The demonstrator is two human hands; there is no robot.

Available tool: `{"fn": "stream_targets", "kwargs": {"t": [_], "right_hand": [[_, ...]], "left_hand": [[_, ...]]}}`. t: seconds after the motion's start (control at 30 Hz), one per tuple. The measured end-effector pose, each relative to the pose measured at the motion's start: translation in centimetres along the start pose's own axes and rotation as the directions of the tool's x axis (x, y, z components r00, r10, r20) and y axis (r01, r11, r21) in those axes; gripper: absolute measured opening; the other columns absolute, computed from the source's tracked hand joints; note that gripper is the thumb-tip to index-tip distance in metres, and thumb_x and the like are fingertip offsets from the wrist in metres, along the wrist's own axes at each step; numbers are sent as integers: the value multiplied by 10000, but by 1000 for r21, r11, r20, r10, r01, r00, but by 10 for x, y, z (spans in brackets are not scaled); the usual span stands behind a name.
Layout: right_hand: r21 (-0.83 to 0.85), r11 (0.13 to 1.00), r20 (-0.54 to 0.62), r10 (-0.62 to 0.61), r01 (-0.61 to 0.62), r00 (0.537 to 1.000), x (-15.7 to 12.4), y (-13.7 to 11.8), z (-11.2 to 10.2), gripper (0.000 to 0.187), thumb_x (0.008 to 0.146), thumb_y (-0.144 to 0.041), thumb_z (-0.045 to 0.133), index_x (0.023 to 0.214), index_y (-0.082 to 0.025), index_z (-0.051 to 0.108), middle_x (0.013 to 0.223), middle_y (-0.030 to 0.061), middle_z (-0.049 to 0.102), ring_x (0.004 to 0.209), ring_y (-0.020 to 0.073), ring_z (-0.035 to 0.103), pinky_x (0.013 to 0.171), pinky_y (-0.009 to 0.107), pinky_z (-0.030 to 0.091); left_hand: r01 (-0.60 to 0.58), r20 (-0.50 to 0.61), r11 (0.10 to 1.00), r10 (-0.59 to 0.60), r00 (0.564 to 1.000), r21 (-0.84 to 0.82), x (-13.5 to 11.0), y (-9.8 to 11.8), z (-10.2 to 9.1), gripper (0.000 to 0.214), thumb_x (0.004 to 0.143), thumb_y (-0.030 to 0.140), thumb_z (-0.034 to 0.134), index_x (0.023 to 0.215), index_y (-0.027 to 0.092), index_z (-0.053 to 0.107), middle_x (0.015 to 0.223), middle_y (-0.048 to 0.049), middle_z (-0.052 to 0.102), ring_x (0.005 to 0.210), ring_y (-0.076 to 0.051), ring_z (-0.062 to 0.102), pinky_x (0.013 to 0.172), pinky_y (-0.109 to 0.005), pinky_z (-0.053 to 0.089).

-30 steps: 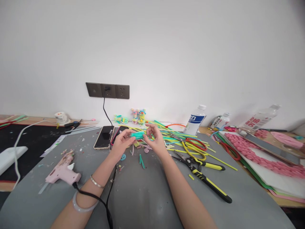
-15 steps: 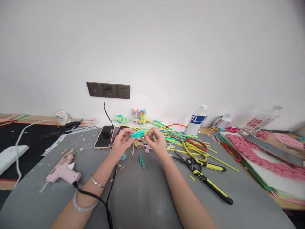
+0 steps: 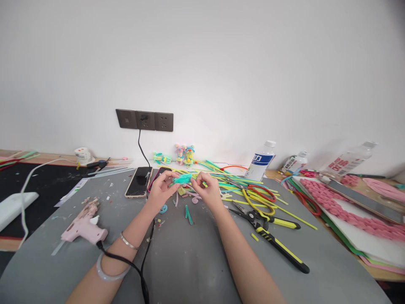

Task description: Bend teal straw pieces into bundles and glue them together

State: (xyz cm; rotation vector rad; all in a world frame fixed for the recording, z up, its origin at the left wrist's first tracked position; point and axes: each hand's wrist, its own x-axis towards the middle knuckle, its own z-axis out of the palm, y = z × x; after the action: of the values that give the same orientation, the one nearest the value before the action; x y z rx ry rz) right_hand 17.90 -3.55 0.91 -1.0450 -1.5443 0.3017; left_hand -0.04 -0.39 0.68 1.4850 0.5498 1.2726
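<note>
Between my hands, above the grey tabletop, is a turquoise bundle of pipe cleaners. My left hand pinches its left end, and my right hand is closed at its right end with fingertips bent in. Just below the bundle lie a bent teal pipe-cleaner piece, a blue coil and a small pink coil. Yellow and teal pipe cleaners spread out behind and right of my right hand. Fingers cover both ends of the bundle.
Yellow-black pliers and red-handled scissors lie to the right. A pink glue gun with a black cord rests left. Phones, a bottle and small pipe-cleaner figures stand or lie toward the wall.
Both hands stay nearly in place on the turquoise bundle, with only a slight shift of the fingers. Nothing else has visibly moved.
</note>
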Motion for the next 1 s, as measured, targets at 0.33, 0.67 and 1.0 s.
{"fn": "stream_targets", "kwargs": {"t": [0.33,0.67,1.0], "right_hand": [[9,1000,-35,3,-2,999,-1,0,0,394,911,-377,573,601,-234,378,555,-38,387,556,144,372,561,295,316],[300,945,83,107,-127,991,-2,5,9,307,902,-460,596,1092,-244,488,884,20,527,698,165,512,666,310,452],[353,924,180,86,-146,980,-2,6,17,267,884,-408,637,1085,-248,565,998,56,597,869,206,581,740,333,510]], "left_hand": [[52,-39,998,-54,998,-29,0,0,3,276,762,346,770,939,188,628,1011,-42,604,937,-188,641,798,-304,565],[76,-56,997,-78,995,-33,1,-3,3,283,760,342,767,960,195,630,1063,-55,642,944,-189,650,802,-299,564],[85,-14,996,-86,996,-36,0,-3,3,260,781,324,759,970,187,645,1044,-56,639,922,-185,643,850,-321,543]]}}
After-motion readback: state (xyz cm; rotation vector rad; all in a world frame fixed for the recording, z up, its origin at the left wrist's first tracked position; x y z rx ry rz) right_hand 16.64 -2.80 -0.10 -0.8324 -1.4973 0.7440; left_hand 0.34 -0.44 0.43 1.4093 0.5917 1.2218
